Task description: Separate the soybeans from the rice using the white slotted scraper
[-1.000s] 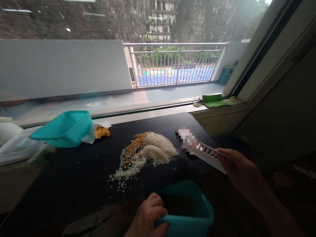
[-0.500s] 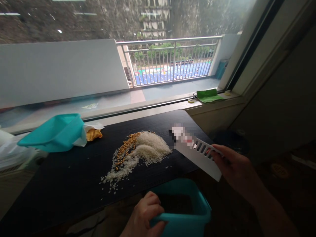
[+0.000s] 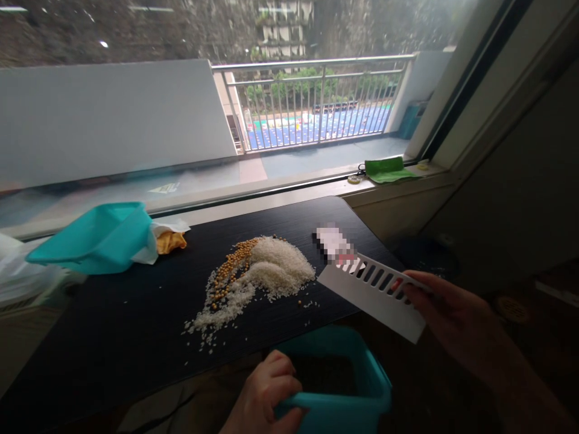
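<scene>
My left hand (image 3: 266,392) grips the near rim of a teal plastic bin (image 3: 341,402), held below the table's front edge. The bin's inside is dark, so what it holds is hard to make out. In my right hand (image 3: 452,316) is a white plastic panel with a row of slots (image 3: 368,304), gripped by its right end and tilted over the table's right edge. To the left of the panel lies a heap of white rice (image 3: 283,265), with yellow soybeans (image 3: 235,265) along its left side. Loose grains are scattered in front of the heap.
The black table (image 3: 149,331) stands against a window sill. A second teal bin (image 3: 99,241) leans at the left, beside a crumpled orange-brown item (image 3: 170,242). A pixelated object (image 3: 332,241) lies behind the panel. A green cloth (image 3: 389,170) rests on the sill.
My right hand and the slotted panel have moved right and slightly down, away from the heap. A soybean and more grains now show on the table there. My left hand stays on the bin.
</scene>
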### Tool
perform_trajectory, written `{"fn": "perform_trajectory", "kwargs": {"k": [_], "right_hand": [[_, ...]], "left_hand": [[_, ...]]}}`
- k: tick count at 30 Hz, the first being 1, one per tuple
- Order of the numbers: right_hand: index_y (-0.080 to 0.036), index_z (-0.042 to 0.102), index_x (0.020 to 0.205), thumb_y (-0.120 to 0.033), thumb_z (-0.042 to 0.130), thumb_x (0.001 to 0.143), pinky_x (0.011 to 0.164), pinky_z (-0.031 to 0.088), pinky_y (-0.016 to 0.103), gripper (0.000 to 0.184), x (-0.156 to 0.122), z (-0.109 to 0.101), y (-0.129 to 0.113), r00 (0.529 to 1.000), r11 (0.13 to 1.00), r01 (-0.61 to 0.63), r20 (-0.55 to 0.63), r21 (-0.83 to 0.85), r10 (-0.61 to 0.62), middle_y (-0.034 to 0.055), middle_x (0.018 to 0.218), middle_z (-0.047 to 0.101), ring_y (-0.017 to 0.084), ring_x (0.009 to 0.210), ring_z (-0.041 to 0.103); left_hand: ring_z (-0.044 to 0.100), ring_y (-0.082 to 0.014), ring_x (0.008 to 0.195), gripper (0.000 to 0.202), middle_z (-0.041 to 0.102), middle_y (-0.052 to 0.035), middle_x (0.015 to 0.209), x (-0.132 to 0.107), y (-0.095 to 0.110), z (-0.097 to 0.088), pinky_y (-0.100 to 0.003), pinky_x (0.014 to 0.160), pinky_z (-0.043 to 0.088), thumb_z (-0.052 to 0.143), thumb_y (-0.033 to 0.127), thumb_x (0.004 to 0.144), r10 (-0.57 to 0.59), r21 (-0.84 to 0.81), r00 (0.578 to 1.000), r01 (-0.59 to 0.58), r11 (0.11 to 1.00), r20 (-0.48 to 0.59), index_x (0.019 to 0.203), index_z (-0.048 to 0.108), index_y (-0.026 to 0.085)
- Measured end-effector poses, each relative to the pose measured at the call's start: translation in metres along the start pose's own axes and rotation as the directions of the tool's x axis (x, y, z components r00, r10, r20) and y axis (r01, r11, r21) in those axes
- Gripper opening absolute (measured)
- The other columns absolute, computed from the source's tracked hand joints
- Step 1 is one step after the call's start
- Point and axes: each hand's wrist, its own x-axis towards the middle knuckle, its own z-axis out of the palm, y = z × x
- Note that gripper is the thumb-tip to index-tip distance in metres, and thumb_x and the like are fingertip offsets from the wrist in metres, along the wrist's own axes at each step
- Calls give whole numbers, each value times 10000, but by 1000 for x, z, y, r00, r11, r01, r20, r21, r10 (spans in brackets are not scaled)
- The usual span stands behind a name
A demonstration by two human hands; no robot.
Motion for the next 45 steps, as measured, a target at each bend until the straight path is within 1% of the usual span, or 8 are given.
{"fn": "perform_trajectory", "kwargs": {"k": [5,14,19,22,25,31,35,45], "right_hand": [[-215,771,932,-513,672,847,465,583,217,325,-6,-2,-1,998,998,-39,46,50,36,58,779,794,199,580,730],[-245,768,951,-463,617,909,484,580,198,268,-16,19,-18,958,987,-45,288,153,-1,42,788,778,183,603,718],[-191,766,968,-515,641,883,520,595,252,357,13,35,-6,928,984,-49,371,169,-18,67,790,784,207,630,722],[-169,764,960,-552,676,841,552,596,277,411,37,46,0,959,991,6,280,133,-43,83,815,795,217,653,726],[-176,761,968,-511,660,861,561,581,271,366,46,64,-13,974,989,86,197,123,-109,81,845,796,202,655,714],[-202,759,969,-363,587,915,561,552,237,242,41,120,-61,922,970,189,313,153,-229,46,795,765,177,668,695],[-192,752,987,-350,571,913,514,516,228,251,50,147,-73,896,971,195,377,140,-234,46,776,754,169,637,670],[-190,767,969,-348,555,898,463,470,218,273,66,158,-93,844,968,237,475,86,-249,44,738,741,144,553,603]], "left_hand": [[618,-239,849,138,657,-84,797,-2,6,-2,-339,743,536,571,84,794,-19,-7,1000,19,1000,-16,746,670,166],[639,-226,846,159,670,-71,848,-27,7,-16,-319,760,553,572,62,789,-53,18,994,55,998,-100,758,669,186],[651,-222,862,194,653,-55,800,-44,0,-23,-296,757,555,555,33,763,-72,22,981,78,997,-181,756,671,188],[655,-227,866,194,671,-61,817,-54,-4,-26,-302,760,556,561,34,754,-89,41,974,99,994,-207,764,677,189],[650,-237,858,151,676,-64,809,-65,-7,-32,-319,762,557,583,84,796,-82,70,971,100,992,-226,776,687,192],[639,-217,803,140,669,-46,788,-89,-16,-46,-285,708,557,607,134,849,-172,108,948,207,972,-268,757,686,204],[650,-215,792,147,665,-46,781,-99,-18,-56,-269,686,554,601,119,843,-193,123,936,238,963,-294,750,681,200],[647,-213,784,158,658,-47,766,-113,-24,-67,-268,673,532,605,86,822,-261,129,911,314,941,-320,745,698,188]]}}
